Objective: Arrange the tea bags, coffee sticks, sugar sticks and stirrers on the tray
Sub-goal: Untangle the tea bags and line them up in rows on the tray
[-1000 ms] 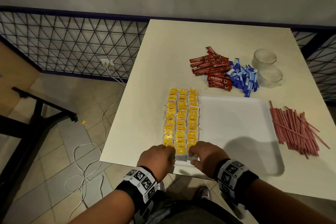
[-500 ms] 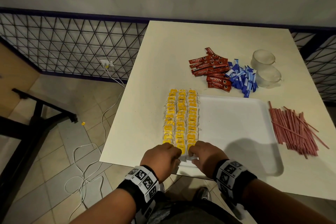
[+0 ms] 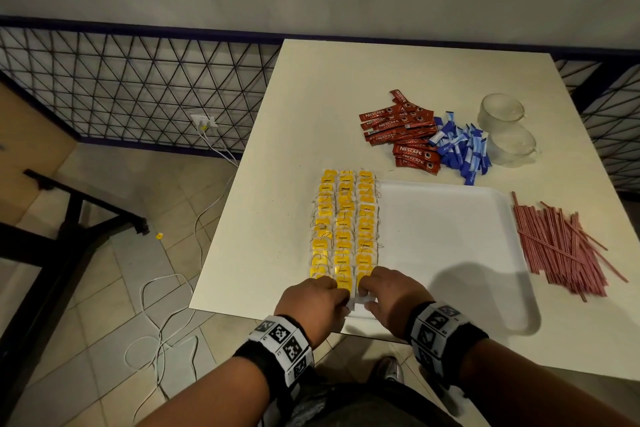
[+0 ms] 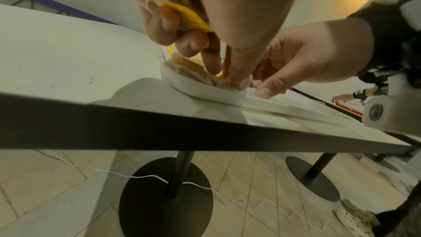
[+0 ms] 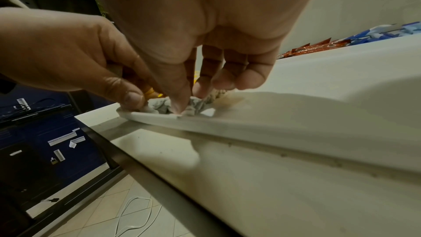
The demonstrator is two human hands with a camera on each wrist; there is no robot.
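Note:
A white tray (image 3: 450, 246) lies on the cream table (image 3: 311, 107). Three columns of yellow-tagged tea bags (image 3: 343, 225) fill its left side. At the near end of these columns, my left hand (image 3: 322, 298) and right hand (image 3: 384, 288) work side by side. In the left wrist view my left hand (image 4: 198, 42) holds a yellow-tagged tea bag (image 4: 187, 19) in its curled fingers, with the thumb pressing down by the tray rim (image 4: 205, 93). My right hand (image 5: 193, 93) pinches a crumpled tea bag (image 5: 198, 105) against the tray's near rim (image 5: 227, 123).
Red coffee sticks (image 3: 401, 135) and blue sugar sticks (image 3: 460, 149) lie in piles behind the tray. Two glass cups (image 3: 502, 111) stand at the back right. Pink stirrers (image 3: 561, 246) lie in a heap right of the tray. The table's near edge runs under my wrists.
Both hands stay at the near end of the tea bag columns, with only small finger movements. The head view has shifted slightly.

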